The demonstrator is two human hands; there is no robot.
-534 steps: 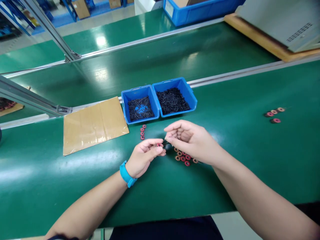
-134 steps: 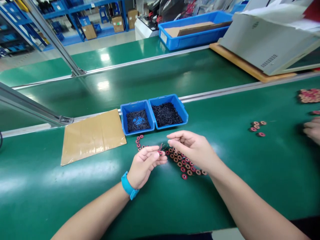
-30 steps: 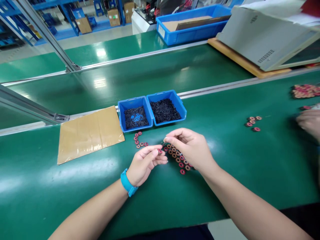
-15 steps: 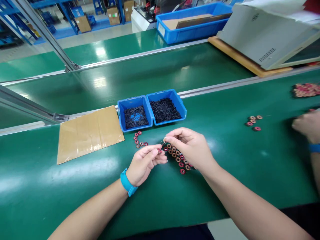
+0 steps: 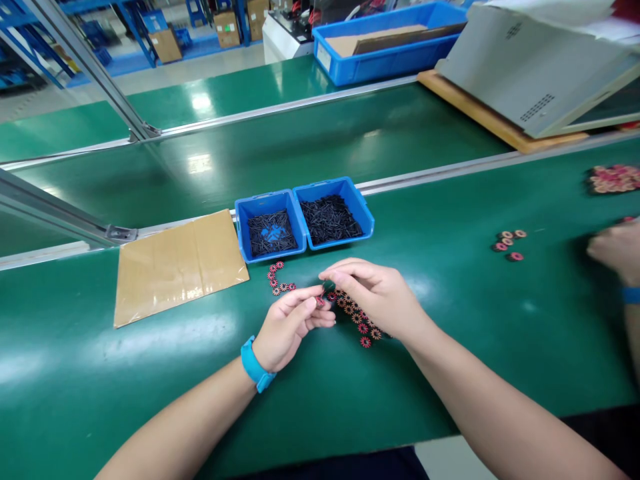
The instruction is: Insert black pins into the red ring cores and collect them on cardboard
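Left hand (image 5: pixel 290 323) pinched on a small red ring (image 5: pixel 319 301); right hand (image 5: pixel 375 297) fingertips closed on its far side, above the green table (image 5: pixel 450 333), just before two blue bins (image 5: pixel 305 215).

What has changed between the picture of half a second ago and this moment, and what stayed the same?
The right hand moved slightly left, so its fingers now meet the left hand over the small red coil pinched there. At the right edge, another person's hand shifted a little. The two blue bins, the cardboard sheet and the loose coils on the belt stayed in place.
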